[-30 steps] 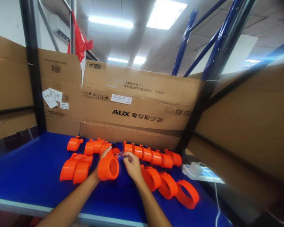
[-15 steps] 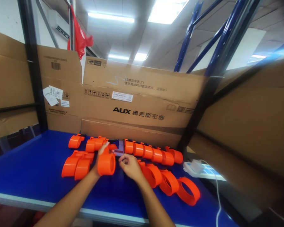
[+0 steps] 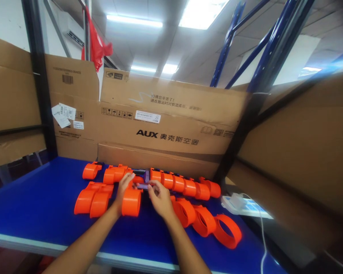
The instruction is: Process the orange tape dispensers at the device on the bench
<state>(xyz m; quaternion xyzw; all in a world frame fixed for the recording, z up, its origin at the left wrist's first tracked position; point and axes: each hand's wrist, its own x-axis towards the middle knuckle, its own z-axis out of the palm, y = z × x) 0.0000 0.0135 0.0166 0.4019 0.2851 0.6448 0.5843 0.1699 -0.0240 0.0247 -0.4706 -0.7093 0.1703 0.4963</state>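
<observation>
Orange is shown by the ring of a holder [image 3: 130,203], which is held over the middle of the blue tabletop [image 3: 42,201], between the similar orange pieces set to both sides. The pale front edge [image 3: 23,242] is crossed above by both forearms, and the far side is closed off by a printed cardboard panel [image 3: 165,125]. Room for moving is given by the broad blue stretch at the left and by the blue strip between the held ring and the front edge. Beyond the hands, the space is bounded by the back row [image 3: 177,184]; to the right, by three larger-looking rings [image 3: 204,225], past which a white power strip [image 3: 248,207] is seen. Near the left hand [image 3: 124,191], two orange pieces [image 3: 100,203] are placed.

The holder's ring is turned toward the person, its dark end [image 3: 139,173] toward the cardboard; the long axis is directed from front to back, slanted slightly right. The holder is gripped by the left fingers behind its ring. The right hand's [image 3: 161,198] fingers are bent beside a purplish part [image 3: 147,176]; whether anything is pinched cannot be told.
</observation>
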